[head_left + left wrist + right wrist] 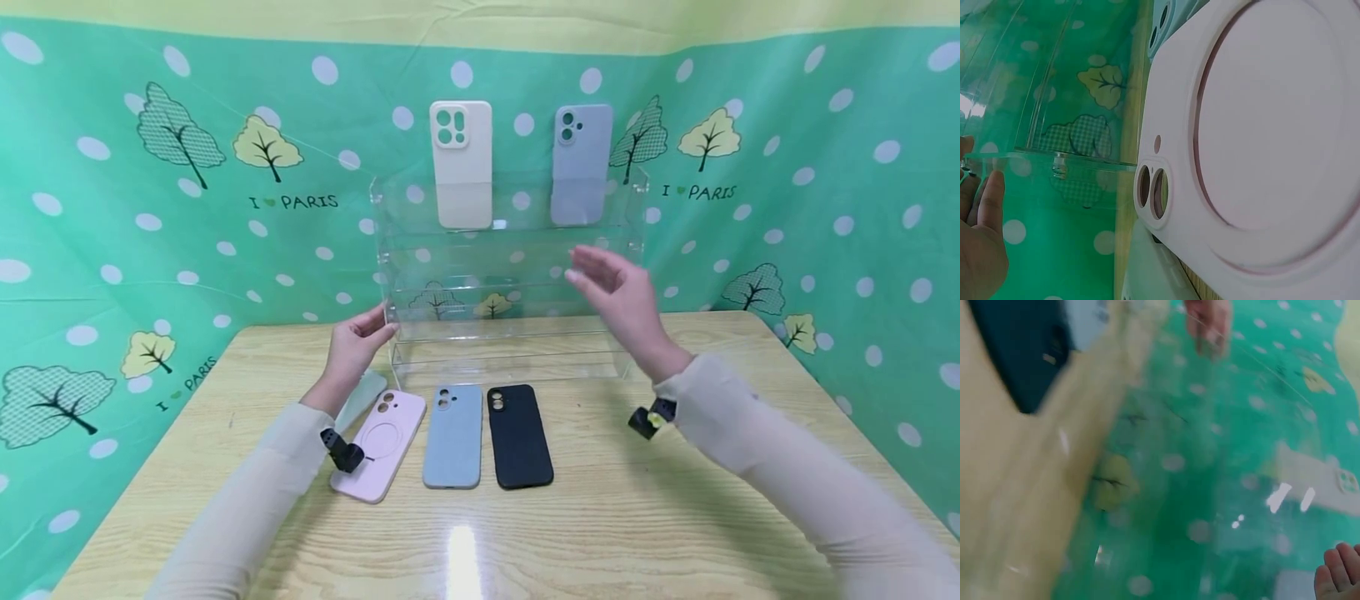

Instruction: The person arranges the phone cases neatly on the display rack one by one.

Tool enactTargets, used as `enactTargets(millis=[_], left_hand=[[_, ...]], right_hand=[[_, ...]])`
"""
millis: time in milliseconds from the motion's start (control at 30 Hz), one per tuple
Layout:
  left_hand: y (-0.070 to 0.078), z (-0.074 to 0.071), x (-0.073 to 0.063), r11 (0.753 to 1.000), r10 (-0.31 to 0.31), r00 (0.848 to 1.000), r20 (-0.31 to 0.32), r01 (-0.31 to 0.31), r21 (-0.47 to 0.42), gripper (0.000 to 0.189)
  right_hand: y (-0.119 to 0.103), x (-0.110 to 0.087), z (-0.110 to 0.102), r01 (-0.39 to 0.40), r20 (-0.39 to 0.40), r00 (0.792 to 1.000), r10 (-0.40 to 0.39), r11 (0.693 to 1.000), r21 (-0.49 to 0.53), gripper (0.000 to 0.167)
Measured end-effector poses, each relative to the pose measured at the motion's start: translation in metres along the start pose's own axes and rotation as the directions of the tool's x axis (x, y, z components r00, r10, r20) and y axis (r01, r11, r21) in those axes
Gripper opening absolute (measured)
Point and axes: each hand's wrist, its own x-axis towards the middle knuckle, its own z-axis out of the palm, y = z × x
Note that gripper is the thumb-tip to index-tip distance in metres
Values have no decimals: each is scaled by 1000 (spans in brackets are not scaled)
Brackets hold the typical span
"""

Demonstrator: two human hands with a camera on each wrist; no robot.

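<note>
A clear acrylic display rack (510, 362) with stepped shelves stands at the back of the table. My left hand (352, 350) pinches the rack's left side panel, with fingers on both faces of it in the left wrist view. Before the rack's right half, my right hand (622, 304) hovers with loosely extended fingers and nothing in it. On the top shelf a white phone case (462, 187) and a lavender phone case (581, 171) stand upright, apart from each other. Below my left wrist lies a pink phone case (1272, 112) with a ring on its back.
A light blue phone case (453, 442) and a black phone case (520, 437) lie side by side on the wooden table (600, 542), right of the pink one. A mint phone case (362, 398) is partly hidden under my left wrist. Green patterned cloth (75, 250) hangs behind.
</note>
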Motion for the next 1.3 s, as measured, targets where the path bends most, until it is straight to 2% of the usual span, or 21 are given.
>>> enactTargets(millis=[167, 267, 433, 667, 800, 1067, 1167, 1300], left_hand=[[0, 0, 0, 1000, -5, 1000, -6, 5, -1, 47], [-1, 0, 0, 1000, 0, 1000, -11, 0, -11, 46], [-2, 0, 1, 1000, 6, 1000, -18, -6, -11, 46], [-3, 1, 1, 1000, -13, 1000, -16, 13, -23, 47], [-3, 1, 1, 1000, -7, 1000, -18, 7, -30, 47], [-4, 3, 1, 1000, 6, 1000, -16, -6, -19, 47], [-4, 3, 0, 1000, 6, 1000, -13, -6, -18, 48], [-4, 3, 0, 1000, 4, 1000, -19, -4, -19, 47]], right_hand=[[23, -30, 16, 26, 85, 996, -25, 1000, -15, 49], [36, -48, 28, -2, 140, 990, 8, 999, -40, 48], [56, -75, 47, -103, 220, 969, 110, 994, -40, 49], [78, -108, 67, -290, 302, 911, 280, 957, -13, 61], [84, -114, 73, -341, 311, 891, 330, 940, -21, 68], [95, -110, 79, -435, 284, 860, 424, 900, -27, 81], [98, -110, 84, -432, 288, 855, 430, 900, -61, 88], [99, -108, 90, -399, 290, 861, 418, 908, -125, 95]])
